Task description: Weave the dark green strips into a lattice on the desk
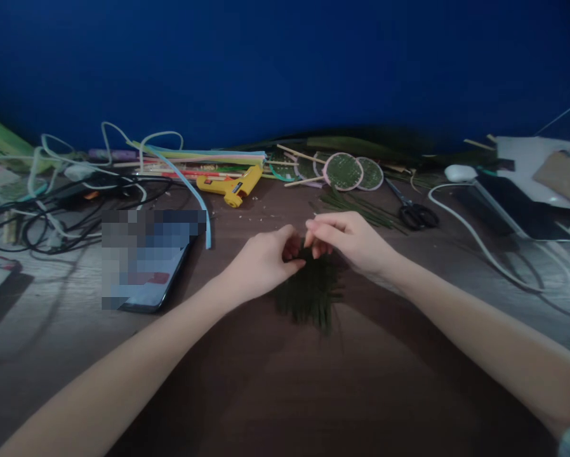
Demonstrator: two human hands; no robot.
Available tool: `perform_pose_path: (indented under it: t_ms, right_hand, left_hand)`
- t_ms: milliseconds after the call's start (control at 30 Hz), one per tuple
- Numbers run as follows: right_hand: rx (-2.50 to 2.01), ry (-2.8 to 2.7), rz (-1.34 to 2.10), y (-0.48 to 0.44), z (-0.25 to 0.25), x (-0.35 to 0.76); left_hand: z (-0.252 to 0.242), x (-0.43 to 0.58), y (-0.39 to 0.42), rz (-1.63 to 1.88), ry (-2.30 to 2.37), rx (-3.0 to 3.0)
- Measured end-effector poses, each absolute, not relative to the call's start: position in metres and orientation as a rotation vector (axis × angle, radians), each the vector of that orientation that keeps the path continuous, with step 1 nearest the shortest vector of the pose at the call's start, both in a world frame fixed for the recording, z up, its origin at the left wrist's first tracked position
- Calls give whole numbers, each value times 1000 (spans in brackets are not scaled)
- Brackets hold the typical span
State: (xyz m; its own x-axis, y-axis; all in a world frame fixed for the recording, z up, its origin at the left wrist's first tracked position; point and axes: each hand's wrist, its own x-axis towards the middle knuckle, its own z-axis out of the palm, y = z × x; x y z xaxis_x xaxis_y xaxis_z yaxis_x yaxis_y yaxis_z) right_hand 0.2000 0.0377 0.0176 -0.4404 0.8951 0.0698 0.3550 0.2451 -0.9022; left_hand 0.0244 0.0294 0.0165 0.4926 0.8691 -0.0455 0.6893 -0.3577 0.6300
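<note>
A small dark green mat of woven leaf strips (308, 295) lies on the brown board in front of me, its loose strip ends fanning toward me. My left hand (261, 260) is curled at the mat's upper left edge, thumb and fingers closed around it. My right hand (354, 238) is at the upper right edge, with thumb and forefinger pinched together and the other fingers bent underneath. What that pinch holds is too small to make out. Loose green leaf strips (365, 209) lie just beyond my right hand.
Behind are a yellow glue gun (235, 185), round woven fans (343, 171) on sticks and black-handled scissors (417, 216). A phone (164, 263) lies left, near a blue strip (202, 203) and tangled cables (51, 216). Another device (523, 206) with a white cable stands right.
</note>
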Motion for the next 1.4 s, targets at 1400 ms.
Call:
perform_pose_path:
  t_ms: [1400]
  right_hand:
    - [-1110,-2264,641,46,3,203]
  left_hand:
    - [20,24,35,356,1311,2103]
